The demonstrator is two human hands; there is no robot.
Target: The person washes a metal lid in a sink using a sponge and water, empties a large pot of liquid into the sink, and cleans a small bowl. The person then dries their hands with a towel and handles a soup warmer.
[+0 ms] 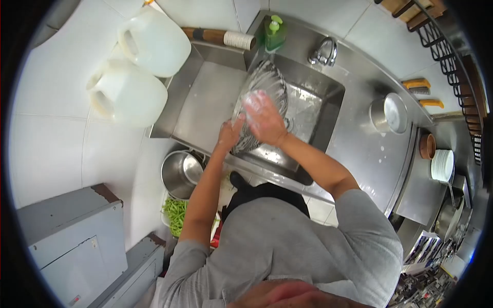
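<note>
A large round piece of cookware (277, 84), dark and streaked with white suds, stands tilted in the steel sink (328, 115). My right hand (264, 118) presses something small and foamy against its soapy surface; suds cover the fingers. At the lower left rim of the cookware, my left hand (231, 132) grips the edge, close beside the right hand. A green soap bottle (275, 36) with a pump top is behind the sink, near the chrome faucet (323, 52).
Two white jugs (154, 43) are at the upper left. A steel pot (181, 173) and green vegetables (176, 215) sit below the counter. On the right are a metal pot (389, 114), stacked white plates (442, 165) and yellow-handled tools (417, 83).
</note>
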